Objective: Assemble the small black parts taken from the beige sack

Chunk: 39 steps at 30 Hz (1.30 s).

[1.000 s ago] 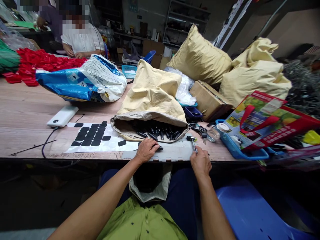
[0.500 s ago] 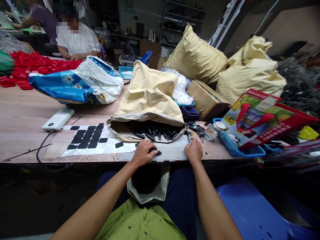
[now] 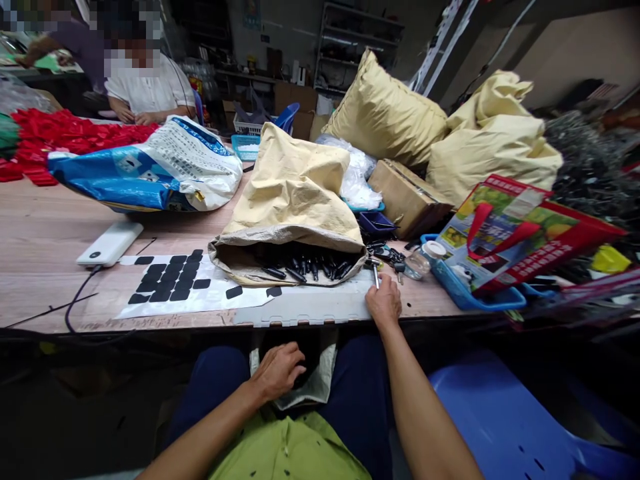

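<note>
My left hand [image 3: 278, 371] is below the table edge, fingers curled over the mouth of a pale bag [image 3: 314, 391] in my lap; what it holds, if anything, is hidden. My right hand [image 3: 384, 303] rests at the table's front edge, closed round the handle of a small metal hammer [image 3: 375, 273]. Just beyond lies a tan sack [image 3: 290, 200] on its side, its open mouth showing several black parts [image 3: 305, 269]. A grey plate [image 3: 320, 305] lies flat between the sack and the edge.
A white sheet with black pads [image 3: 173, 283] and a white power bank [image 3: 110, 243] lie at the left. A blue-and-white sack [image 3: 150, 170], a cardboard box [image 3: 407, 197], a blue basket [image 3: 467, 293] and a red shopping bag [image 3: 520, 230] crowd the table. Another person [image 3: 145, 83] sits far left.
My left hand has left the grey plate, carrying a black part down into the lap bag. My right hand stayed at the table edge on the hammer.
</note>
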### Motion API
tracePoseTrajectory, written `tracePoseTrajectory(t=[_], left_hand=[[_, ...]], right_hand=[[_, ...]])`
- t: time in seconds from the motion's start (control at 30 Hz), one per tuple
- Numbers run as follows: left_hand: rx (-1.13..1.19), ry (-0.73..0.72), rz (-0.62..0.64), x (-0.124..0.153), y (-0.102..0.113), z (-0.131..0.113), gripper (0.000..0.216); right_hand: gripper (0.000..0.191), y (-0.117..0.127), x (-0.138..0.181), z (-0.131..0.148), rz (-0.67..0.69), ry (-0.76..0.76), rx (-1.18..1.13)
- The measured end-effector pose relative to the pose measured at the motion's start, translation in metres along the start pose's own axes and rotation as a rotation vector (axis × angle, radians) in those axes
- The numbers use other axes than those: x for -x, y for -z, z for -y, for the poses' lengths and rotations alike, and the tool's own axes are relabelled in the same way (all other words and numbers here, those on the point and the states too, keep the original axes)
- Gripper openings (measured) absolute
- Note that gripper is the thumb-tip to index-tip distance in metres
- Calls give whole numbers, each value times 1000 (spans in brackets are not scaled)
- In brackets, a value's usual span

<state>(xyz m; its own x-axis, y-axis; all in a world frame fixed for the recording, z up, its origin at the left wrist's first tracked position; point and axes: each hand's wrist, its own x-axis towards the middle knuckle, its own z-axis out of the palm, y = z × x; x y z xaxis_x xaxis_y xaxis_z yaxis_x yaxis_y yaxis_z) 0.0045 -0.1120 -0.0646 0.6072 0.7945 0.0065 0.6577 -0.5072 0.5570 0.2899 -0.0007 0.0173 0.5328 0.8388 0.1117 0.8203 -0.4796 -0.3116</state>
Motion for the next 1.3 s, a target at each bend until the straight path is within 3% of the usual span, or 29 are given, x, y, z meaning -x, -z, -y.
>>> tracePoseTrajectory(t=[0.07, 0.17, 0.3, 0.37, 0.5, 0.67, 0.87, 1.0, 1.23, 1.3], left_hand=[[28, -86, -40, -4, 14, -6, 15], [69, -157, -250, -24, 50, -10, 21], [-27, 5, -551, -65, 104, 18, 24], [-165, 121, -567, -82, 125, 40, 26], [-330, 225, -428, -96, 147, 68, 19], [-323, 175, -382, -92, 141, 51, 17], [-97, -19, -269, -97, 106, 13, 17], [-22, 10, -293, -101, 91, 13, 20], [70, -4, -339, -101, 92, 21, 16], [81, 15, -341, -102, 92, 20, 14]], right_hand=[[39, 0, 0, 0, 0, -3, 0], [40, -1, 0, 0, -4, -6, -1], [41, -1, 1, 0, -1, -2, -2], [40, -1, 1, 1, 0, -2, 1], [40, 0, 1, 2, -8, -2, 6], [40, 0, 2, 2, -2, -2, 13], [41, 3, 3, 3, 4, 1, 4], [41, 3, 5, 3, -2, -4, -6], [38, 4, 2, -3, -37, -31, -102], [42, 7, 6, -6, -100, -39, -167]])
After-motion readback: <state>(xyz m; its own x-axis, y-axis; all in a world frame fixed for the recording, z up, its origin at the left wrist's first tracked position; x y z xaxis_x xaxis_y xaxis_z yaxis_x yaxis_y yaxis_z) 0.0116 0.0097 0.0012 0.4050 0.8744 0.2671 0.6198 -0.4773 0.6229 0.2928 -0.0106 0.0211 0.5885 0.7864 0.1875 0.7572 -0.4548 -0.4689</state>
